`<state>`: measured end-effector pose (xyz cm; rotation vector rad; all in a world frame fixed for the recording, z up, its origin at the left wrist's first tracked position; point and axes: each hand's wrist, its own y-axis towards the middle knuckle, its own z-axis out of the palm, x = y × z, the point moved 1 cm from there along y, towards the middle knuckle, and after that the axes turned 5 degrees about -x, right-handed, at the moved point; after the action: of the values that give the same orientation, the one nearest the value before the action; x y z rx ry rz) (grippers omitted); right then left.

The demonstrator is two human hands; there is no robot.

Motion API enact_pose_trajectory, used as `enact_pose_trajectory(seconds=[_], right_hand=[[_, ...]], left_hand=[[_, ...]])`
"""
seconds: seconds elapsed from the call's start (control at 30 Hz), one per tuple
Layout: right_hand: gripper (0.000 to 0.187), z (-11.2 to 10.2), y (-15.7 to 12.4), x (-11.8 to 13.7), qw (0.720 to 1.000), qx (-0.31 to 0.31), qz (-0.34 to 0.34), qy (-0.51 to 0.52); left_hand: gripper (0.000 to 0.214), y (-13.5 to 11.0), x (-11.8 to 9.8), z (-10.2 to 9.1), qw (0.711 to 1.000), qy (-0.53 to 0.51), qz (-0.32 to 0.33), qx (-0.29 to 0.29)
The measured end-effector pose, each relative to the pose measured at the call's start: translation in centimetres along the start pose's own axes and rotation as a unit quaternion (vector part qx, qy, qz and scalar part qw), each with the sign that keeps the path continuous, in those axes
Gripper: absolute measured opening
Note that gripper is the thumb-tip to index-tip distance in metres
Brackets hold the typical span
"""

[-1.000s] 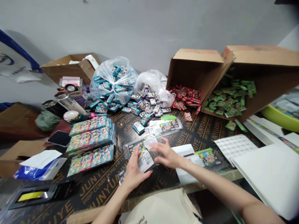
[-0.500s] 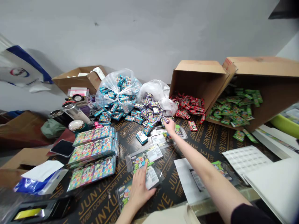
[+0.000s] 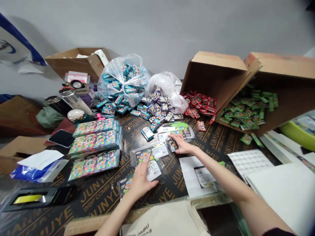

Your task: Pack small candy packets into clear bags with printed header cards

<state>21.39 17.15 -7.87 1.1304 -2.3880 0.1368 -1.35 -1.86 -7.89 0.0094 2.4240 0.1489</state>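
We read JUNYUAN and WBP COMBI CORE in gold on the black tabletop (image 3: 172,188) beneath our grips. Our right grip (image 3: 180,144) is closed on 1 small purple box (image 3: 172,144), just right of the printed packets (image 3: 154,169); our left grip (image 3: 140,180) lies spread open on those packets. Beyond the right grip, 1 clear bag (image 3: 135,93) holds blue boxes (image 3: 131,71) and 1 whitish bag (image 3: 167,82) has purple boxes (image 3: 157,108) at its mouth; farther right, 2 cartons (image 3: 219,60) hold red boxes (image 3: 200,103) and green boxes (image 3: 248,108).
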Motion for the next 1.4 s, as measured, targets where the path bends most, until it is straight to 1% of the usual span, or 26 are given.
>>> enact_pose_trajectory(seconds=[0.07, 0.1, 0.17, 0.23, 0.3, 0.4, 0.5, 0.63, 0.67, 0.7, 0.8, 0.83, 0.87, 0.93, 0.97, 1.0, 1.03, 1.07, 1.13, 1.17, 1.2, 1.23, 1.27, 1.33, 1.4], right_hand=[[0.080, -0.4, 0.2, -0.1, 0.999, 0.003, -0.008, 0.033], [0.078, -0.6, 0.1, 0.4, 0.999, -0.007, -0.017, 0.044], [0.078, -1.0, -0.4, 2.0, 0.997, -0.037, -0.043, 0.053], [0.080, -1.3, -1.0, 4.5, 0.995, -0.044, -0.080, 0.047], [0.080, -1.5, -1.7, 6.9, 0.993, -0.019, -0.114, 0.024], [0.075, -1.5, -2.6, 9.3, 0.991, 0.028, -0.126, -0.027], [0.077, -1.7, -3.0, 9.8, 0.990, 0.059, -0.121, -0.039], [0.083, -1.8, -3.3, 9.2, 0.986, 0.081, -0.147, 0.013], [0.085, -1.6, -3.5, 9.0, 0.986, 0.070, -0.148, 0.028], [0.087, -1.4, -3.8, 8.9, 0.988, 0.045, -0.143, 0.038], [0.085, 0.0, -4.8, 9.0, 0.992, -0.076, -0.095, 0.039], [0.082, 0.5, -5.1, 9.1, 0.990, -0.099, -0.089, 0.039], [0.078, 1.0, -5.3, 8.9, 0.989, -0.106, -0.090, 0.039], [0.067, 1.1, -5.3, 7.7, 0.989, -0.106, -0.093, 0.035], [0.061, 0.6, -5.0, 6.4, 0.990, -0.125, -0.067, 0.021], [0.056, -0.3, -4.6, 4.6, 0.987, -0.160, -0.014, -0.001], [0.054, -1.5, -4.1, 2.3, 0.973, -0.218, 0.069, -0.030], [0.053, -2.9, -3.7, -0.2, 0.943, -0.274, 0.178, -0.064], [0.061, -5.7, -3.1, -5.4, 0.870, -0.318, 0.357, -0.121], [0.070, -6.9, -2.9, -7.8, 0.837, -0.311, 0.430, -0.136], [0.077, -7.7, -2.9, -9.9, 0.822, -0.279, 0.478, -0.134], [0.078, -8.3, -2.9, -11.6, 0.821, -0.249, 0.498, -0.125], [0.075, -8.6, -3.0, -12.9, 0.828, -0.222, 0.501, -0.114], [0.058, -8.4, -3.5, -14.5, 0.858, -0.186, 0.469, -0.095], [0.040, -7.8, -4.5, -15.1, 0.884, -0.168, 0.427, -0.086]], left_hand=[[0.104, 0.3, 0.1, -0.5, 1.000, -0.005, -0.013, -0.010], [0.104, 0.5, 0.2, -0.6, 1.000, -0.007, -0.018, -0.016], [0.106, 0.8, 0.2, -0.8, 0.999, -0.009, -0.028, -0.027], [0.107, 1.1, 0.1, -0.7, 0.999, -0.007, -0.028, -0.032], [0.110, 1.5, -0.3, -0.6, 1.000, -0.007, -0.006, -0.025], [0.113, 1.9, -1.0, -0.4, 0.999, -0.014, 0.040, -0.008], [0.112, 2.0, -1.6, -0.4, 0.997, -0.022, 0.079, 0.014], [0.109, 1.9, -2.0, -0.5, 0.992, -0.043, 0.106, 0.046], [0.109, 2.0, -1.9, -0.5, 0.992, -0.046, 0.105, 0.048], [0.108, 2.0, -1.8, -0.5, 0.993, -0.046, 0.103, 0.045], [0.106, 2.5, -1.2, -0.3, 0.995, -0.051, 0.087, 0.007], [0.105, 2.6, -1.0, -0.2, 0.995, -0.053, 0.081, -0.004], [0.106, 2.7, -0.8, -0.1, 0.996, -0.052, 0.076, -0.008], [0.107, 2.8, -0.6, 0.2, 0.997, -0.041, 0.070, -0.001], [0.107, 2.8, -0.6, 0.5, 0.997, -0.033, 0.068, 0.007], [0.106, 2.7, -0.6, 0.7, 0.997, -0.026, 0.066, 0.012], [0.106, 2.6, -0.6, 0.9, 0.998, -0.020, 0.063, 0.016], [0.105, 2.4, -0.6, 1.2, 0.998, -0.015, 0.061, 0.019], [0.103, 2.0, -0.5, 1.6, 0.998, -0.003, 0.061, 0.028], [0.102, 1.8, -0.5, 1.9, 0.997, 0.003, 0.063, 0.032], [0.101, 1.6, -0.3, 2.1, 0.997, 0.008, 0.064, 0.037], [0.100, 1.4, -0.2, 2.2, 0.997, 0.012, 0.064, 0.041], [0.099, 1.2, -0.1, 2.4, 0.997, 0.014, 0.063, 0.043], [0.097, 1.0, 0.2, 2.5, 0.997, 0.014, 0.060, 0.042], [0.097, 1.0, 0.3, 2.4, 0.997, 0.013, 0.060, 0.038]])
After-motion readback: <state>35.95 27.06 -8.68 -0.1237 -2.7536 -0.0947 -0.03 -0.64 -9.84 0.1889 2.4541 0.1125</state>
